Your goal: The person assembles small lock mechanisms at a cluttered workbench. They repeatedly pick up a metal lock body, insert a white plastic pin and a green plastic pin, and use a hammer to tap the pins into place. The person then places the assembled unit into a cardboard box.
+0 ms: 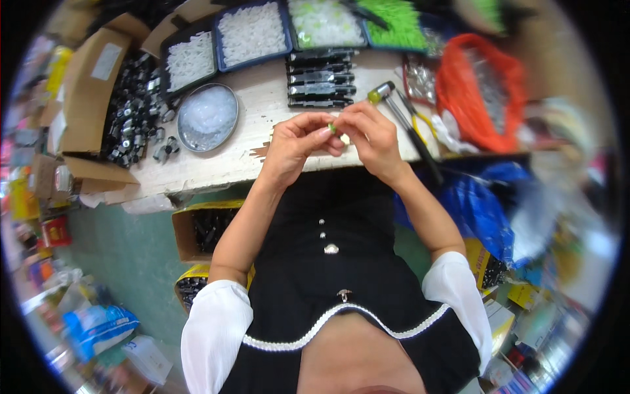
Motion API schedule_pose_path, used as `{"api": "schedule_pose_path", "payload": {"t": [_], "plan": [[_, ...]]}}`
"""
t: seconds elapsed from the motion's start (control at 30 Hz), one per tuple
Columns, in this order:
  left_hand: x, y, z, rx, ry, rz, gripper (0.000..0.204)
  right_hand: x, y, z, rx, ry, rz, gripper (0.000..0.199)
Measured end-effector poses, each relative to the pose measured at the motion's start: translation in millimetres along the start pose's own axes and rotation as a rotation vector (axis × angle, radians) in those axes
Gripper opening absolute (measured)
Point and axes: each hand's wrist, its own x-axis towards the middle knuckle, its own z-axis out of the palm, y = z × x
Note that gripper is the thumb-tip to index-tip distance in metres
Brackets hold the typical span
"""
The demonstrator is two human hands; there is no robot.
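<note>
My left hand [295, 143] and my right hand [371, 139] meet just above the front edge of the white worktable [249, 125]. Between their fingertips is a small bright green piece [332, 127], mostly covered by the fingers. The left thumb and index finger pinch it. The right fingers are closed against it from the other side; whether they hold a second part is hidden. Just beyond the hands lies a row of several black pen-like parts [320, 88]. A mallet with a yellowish head [379, 93] lies beside my right hand.
Trays of white pieces [254, 33] and green pieces [401, 26] line the back. At left are a round metal dish [209, 117], loose black-and-silver parts [138, 98] and a cardboard box [98, 85]. An orange bag [515, 98] and yellow-handled pliers [420, 121] are at right.
</note>
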Motion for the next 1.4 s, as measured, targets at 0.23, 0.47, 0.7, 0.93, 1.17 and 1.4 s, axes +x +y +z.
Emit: {"api": "schedule_pose_path", "payload": {"t": [0.23,0.47,0.7,0.93,1.17,1.4], "plan": [[-6,-5,-9,0.025,-0.025,0.089,0.016,2,-2,-2,0.245,-0.051,0.172,0.008],[-11,-13,-9,0.162,0.108,0.317,0.013,3,-6,11,0.077,-0.009,0.037,0.012],[-18,-17,-8,0.280,0.144,0.367,0.015,0,-6,16,-0.010,-0.004,-0.012,0.016],[-19,-18,-13,0.410,0.151,0.485,0.015,1,-9,13,-0.023,-0.019,-0.004,0.014],[-19,-21,-18,0.560,0.124,0.619,0.016,3,-14,13,-0.141,-0.054,-0.128,0.012],[-21,-15,-15,0.647,0.138,0.727,0.019,2,-12,15,-0.200,-0.044,-0.205,0.013]]}}
